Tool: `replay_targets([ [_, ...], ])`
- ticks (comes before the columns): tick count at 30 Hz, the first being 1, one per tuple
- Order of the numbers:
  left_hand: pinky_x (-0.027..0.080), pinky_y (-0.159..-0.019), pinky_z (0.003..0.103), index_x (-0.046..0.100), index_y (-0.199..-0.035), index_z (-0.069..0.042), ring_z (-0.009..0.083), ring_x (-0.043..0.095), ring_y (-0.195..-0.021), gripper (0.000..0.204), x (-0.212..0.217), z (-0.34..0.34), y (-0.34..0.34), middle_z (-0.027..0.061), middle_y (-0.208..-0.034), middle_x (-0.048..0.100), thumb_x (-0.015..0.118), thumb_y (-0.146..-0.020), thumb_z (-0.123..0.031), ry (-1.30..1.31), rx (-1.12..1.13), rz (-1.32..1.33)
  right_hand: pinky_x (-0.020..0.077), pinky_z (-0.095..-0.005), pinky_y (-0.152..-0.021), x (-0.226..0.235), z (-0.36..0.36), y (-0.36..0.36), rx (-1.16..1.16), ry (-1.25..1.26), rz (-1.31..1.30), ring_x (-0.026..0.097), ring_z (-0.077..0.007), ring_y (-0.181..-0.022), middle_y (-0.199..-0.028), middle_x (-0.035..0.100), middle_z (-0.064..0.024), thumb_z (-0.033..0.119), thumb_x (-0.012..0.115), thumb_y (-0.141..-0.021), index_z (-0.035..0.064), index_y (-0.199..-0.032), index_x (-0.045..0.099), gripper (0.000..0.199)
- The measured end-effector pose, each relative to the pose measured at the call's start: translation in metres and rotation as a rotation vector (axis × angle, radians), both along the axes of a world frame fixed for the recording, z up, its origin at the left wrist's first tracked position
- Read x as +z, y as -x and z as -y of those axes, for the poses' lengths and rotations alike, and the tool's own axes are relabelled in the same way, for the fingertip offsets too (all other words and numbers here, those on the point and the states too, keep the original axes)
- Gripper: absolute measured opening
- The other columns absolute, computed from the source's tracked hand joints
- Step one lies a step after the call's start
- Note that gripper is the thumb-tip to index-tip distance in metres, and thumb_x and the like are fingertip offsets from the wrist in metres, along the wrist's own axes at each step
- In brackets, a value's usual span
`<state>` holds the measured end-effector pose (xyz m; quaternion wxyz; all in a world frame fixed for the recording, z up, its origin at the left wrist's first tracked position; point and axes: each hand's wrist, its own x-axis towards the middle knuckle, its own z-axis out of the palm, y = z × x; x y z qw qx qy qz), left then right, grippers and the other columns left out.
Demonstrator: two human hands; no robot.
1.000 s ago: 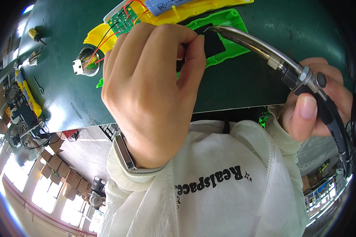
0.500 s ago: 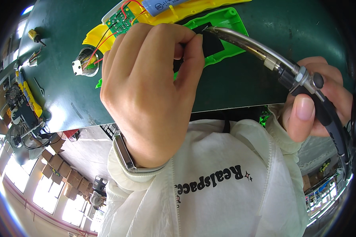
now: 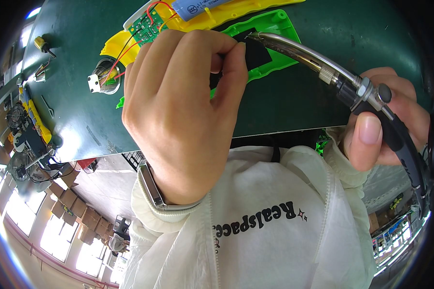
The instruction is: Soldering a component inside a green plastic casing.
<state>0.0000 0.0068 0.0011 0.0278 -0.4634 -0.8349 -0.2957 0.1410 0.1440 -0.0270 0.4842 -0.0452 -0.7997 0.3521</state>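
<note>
Barely anything moved since the earlier frame: tool tip crept slightly further left along the green shell, left hand shifted a touch, same pose otherwise.

Right hand (image 3: 386,130) is closed around the black handle of the soldering iron (image 3: 323,67), thumb pressed on the grip. Iron's long axis runs from that grip up and to the left, metal barrel ending at the tip, which sits at the black pad (image 3: 255,53) inside the green housing half (image 3: 275,43).

Left hand (image 3: 183,111) is curled, thumb and forefinger pinched together right beside the tip; what they pinch is hidden, cannot tell. Left hand is the nearer one to the work point; right grip is well apart, down-right of it.

Beyond the left knuckles: yellow housing half (image 3: 125,41), small circuit board (image 3: 147,26) with red wires, blue cylindrical battery (image 3: 212,7), all on the green mat (image 3: 82,120).
</note>
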Motion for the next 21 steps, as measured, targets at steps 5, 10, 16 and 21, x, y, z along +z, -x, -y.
replay_targets([
  [5,0.038,-0.054,0.021,0.065,-0.075,-0.002,0.0077,0.048,-0.057,0.009,0.0003,0.0002,-0.0006,0.0002,-0.062,0.057,0.072,-0.07,0.001,0.006,0.005,0.002,0.0457,-0.0329,-0.04,-0.0006,0.0011,-0.0002,0.025,0.03,-0.006,0.049,-0.0219,-0.05,-0.071,0.052,-0.0171,0.011,0.06,-0.078,-0.0067,-0.097,0.046,0.03],
  [10,0.038,-0.054,0.021,0.064,-0.075,-0.002,0.0078,0.048,-0.057,0.01,0.0013,-0.0004,-0.0004,0.0006,-0.063,0.057,0.072,-0.07,0.002,0.012,0.004,0.005,0.0455,-0.0324,-0.04,-0.0009,0.002,-0.0001,0.046,0.053,-0.017,0.049,-0.0214,-0.05,-0.072,0.052,-0.0171,0.01,0.061,-0.078,-0.0066,-0.098,0.045,0.031],
  [16,0.038,-0.055,0.021,0.064,-0.075,-0.001,0.0081,0.048,-0.057,0.01,0.0015,0.0,-0.0013,0.0006,-0.063,0.057,0.072,-0.07,0.002,0.022,0.018,-0.001,0.0452,-0.0317,-0.04,-0.0008,0.0035,0.0005,0.063,0.083,-0.032,0.048,-0.0201,-0.05,-0.068,0.052,-0.0162,0.01,0.062,-0.077,-0.0059,-0.098,0.045,0.031],
  [21,0.038,-0.054,0.022,0.064,-0.075,-0.001,0.0082,0.047,-0.057,0.01,0.0015,0.0,-0.0009,0.0007,-0.063,0.056,0.072,-0.07,0.002,0.023,0.018,0.004,0.0455,-0.0319,-0.041,-0.0016,0.0048,0.0009,0.03,0.092,-0.046,0.048,-0.0186,-0.05,-0.069,0.052,-0.0166,0.01,0.062,-0.076,-0.0061,-0.098,0.046,0.032],
])
